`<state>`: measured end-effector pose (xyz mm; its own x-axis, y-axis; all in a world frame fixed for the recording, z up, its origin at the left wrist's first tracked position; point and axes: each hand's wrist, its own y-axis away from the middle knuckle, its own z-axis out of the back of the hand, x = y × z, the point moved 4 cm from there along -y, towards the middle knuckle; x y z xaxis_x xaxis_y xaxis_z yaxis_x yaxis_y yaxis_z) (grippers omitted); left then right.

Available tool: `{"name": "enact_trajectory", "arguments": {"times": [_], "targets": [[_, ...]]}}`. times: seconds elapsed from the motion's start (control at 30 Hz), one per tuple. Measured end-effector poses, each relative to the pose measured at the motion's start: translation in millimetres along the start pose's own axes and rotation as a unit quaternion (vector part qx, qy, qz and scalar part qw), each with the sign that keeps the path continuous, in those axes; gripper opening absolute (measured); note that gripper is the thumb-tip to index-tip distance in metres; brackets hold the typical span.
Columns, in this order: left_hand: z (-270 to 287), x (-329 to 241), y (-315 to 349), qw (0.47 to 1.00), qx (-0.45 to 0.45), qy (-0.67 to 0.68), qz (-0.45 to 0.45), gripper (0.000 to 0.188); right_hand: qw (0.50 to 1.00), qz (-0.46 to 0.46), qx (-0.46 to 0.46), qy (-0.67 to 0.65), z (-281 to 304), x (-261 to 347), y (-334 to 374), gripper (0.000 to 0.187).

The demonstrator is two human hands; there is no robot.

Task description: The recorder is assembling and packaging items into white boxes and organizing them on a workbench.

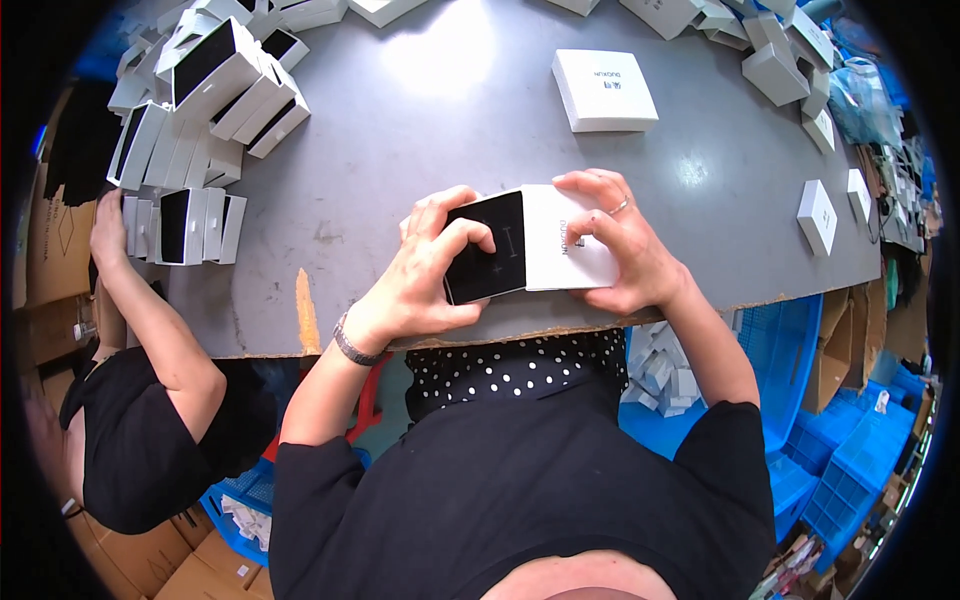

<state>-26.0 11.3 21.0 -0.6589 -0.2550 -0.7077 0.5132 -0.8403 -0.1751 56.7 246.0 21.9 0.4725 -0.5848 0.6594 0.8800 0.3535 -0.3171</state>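
1. A flat white box (pixel 570 240) with a black insert (pixel 487 248) sliding out of its left end lies at the near edge of the grey tabletop (pixel 420 130), its long axis running left to right.
2. The left hand (pixel 425 275) is clamped on the black insert, fingers curled over its top edge.
3. The right hand (pixel 625 245), wearing a ring, grips the white sleeve.
4. Beyond lies a square white lidded box (pixel 603 90); stacked white-and-black boxes (pixel 205 110) crowd the far left, where another person's hand (pixel 107 228) rests.
5. Blue plastic crates (pixel 840 450) sit lower right.
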Motion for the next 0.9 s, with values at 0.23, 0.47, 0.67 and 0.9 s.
{"name": "enact_trajectory", "arguments": {"times": [0.23, 0.47, 0.67, 0.9], "targets": [[6.6, -1.4, 0.3, 0.997, 0.061, 0.051, -0.009, 0.066, 0.999, 0.023, 0.043, -0.007, -2.4, 4.1, -7.9, 0.058], [-23.5, 0.3, -12.6, 0.969, -0.150, 0.190, 0.050, 0.098, 0.999, -0.019, -0.011, 0.040, -20.9, 22.9, -3.3, 0.056], [-22.3, 5.2, -12.4, 0.963, -0.143, 0.220, 0.058, 0.087, 0.995, -0.056, -0.034, 0.071, -11.9, 16.7, -14.6, 0.056], [-27.3, 3.8, -35.8, 0.930, -0.191, 0.312, 0.006, 0.073, 0.999, 0.013, 0.010, 0.028, -30.1, 28.2, -40.7, 0.061]]}}
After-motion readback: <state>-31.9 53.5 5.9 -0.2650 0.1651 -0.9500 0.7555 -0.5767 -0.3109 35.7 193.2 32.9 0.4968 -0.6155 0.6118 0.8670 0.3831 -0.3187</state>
